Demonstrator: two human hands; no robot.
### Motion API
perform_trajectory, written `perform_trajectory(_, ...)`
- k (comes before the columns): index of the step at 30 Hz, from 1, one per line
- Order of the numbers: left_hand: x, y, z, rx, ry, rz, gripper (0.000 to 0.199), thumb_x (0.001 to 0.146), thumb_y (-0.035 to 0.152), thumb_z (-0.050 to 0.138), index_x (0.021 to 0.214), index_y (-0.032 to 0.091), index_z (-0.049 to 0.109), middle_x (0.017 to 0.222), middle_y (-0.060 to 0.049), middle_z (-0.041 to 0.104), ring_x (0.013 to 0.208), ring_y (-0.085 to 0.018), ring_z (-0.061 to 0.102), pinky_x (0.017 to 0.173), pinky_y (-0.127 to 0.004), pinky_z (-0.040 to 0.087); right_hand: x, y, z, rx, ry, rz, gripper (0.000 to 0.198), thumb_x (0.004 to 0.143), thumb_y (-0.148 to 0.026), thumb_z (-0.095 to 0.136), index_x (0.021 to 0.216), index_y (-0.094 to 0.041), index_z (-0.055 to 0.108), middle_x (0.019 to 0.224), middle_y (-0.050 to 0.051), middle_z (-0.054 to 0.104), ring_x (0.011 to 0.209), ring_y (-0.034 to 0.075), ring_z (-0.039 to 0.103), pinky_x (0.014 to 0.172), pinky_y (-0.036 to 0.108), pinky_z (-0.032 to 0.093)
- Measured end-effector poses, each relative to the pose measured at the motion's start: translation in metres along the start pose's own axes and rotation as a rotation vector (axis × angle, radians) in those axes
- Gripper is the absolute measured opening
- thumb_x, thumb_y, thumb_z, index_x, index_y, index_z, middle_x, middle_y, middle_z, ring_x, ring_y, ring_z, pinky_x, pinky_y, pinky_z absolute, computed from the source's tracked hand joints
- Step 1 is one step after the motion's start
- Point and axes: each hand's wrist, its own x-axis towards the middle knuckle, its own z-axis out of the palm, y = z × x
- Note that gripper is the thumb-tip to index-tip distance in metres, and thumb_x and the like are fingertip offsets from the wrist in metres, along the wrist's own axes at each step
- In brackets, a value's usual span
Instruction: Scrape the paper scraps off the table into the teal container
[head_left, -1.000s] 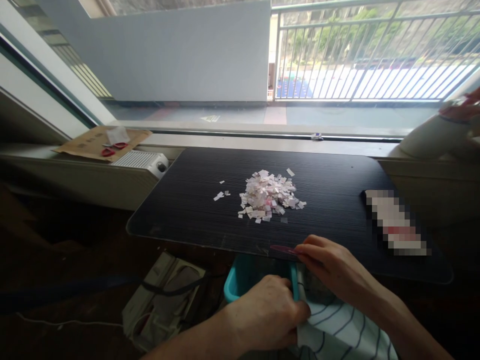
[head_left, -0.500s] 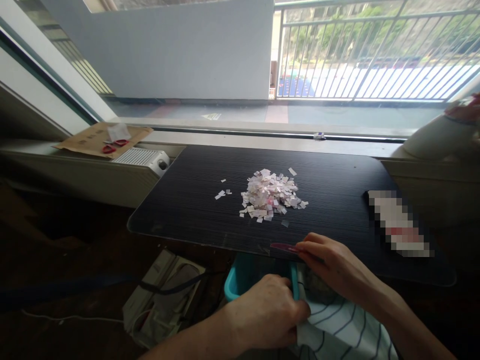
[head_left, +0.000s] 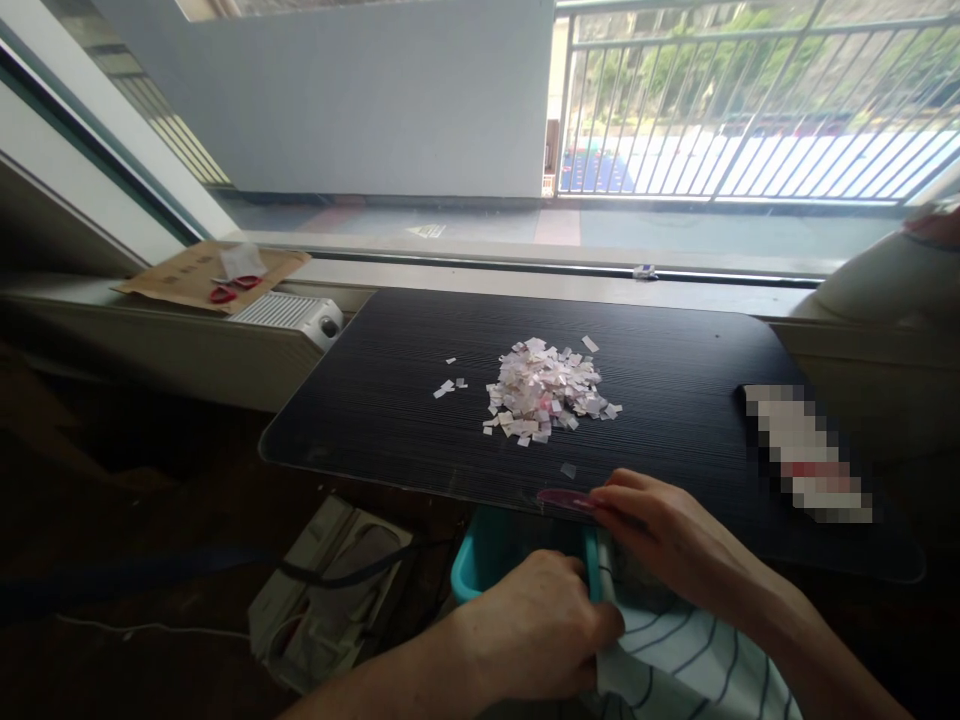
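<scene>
Right hand (head_left: 660, 515) holds pink strip (head_left: 564, 498) — plastic, perhaps.

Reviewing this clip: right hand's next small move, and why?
Probably lift the pink tool in the right hand over the nearest loose scrap to its far side: the tool sits between that scrap and the front edge of the table, by the teal bin.

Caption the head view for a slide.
Right hand holds a purple tool at the near edge of the table, scraps heaped beyond; left hand holds a bin below.
</scene>
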Motion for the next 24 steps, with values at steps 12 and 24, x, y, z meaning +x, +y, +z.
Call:
perform_trajectory(12, -0.002, -0.002, -0.001, -0.001, -0.022, -0.009, 0.021, 0.084, 0.038, 0.065, 0.081, 0.018, 0.063, 0.062, -0.001, 0.060, 0.060, -0.021, 0.058, 0.056, -0.030, 0.041, 0.028, 0.010, -0.001, -0.150, 0.133, -0.001, 0.022, 0.096, -0.021, 0.048, 0.095, -0.020, 0.070, 0.087, 0.004, 0.062, 0.076, 0.016, 0.058, 0.069, 0.026, 0.044)
perform_trajectory(24, -0.001, -0.002, 0.001, 0.019, -0.020, -0.021, 0.024, 0.086, 0.042, 0.062, 0.081, 0.018, 0.063, 0.064, -0.001, 0.062, 0.061, -0.021, 0.060, 0.056, -0.030, 0.042, 0.035, 0.025, -0.006, -0.218, 0.242, 0.027, 0.022, 0.096, -0.023, 0.049, 0.099, -0.019, 0.070, 0.091, 0.005, 0.064, 0.079, 0.018, 0.061, 0.071, 0.028, 0.045)
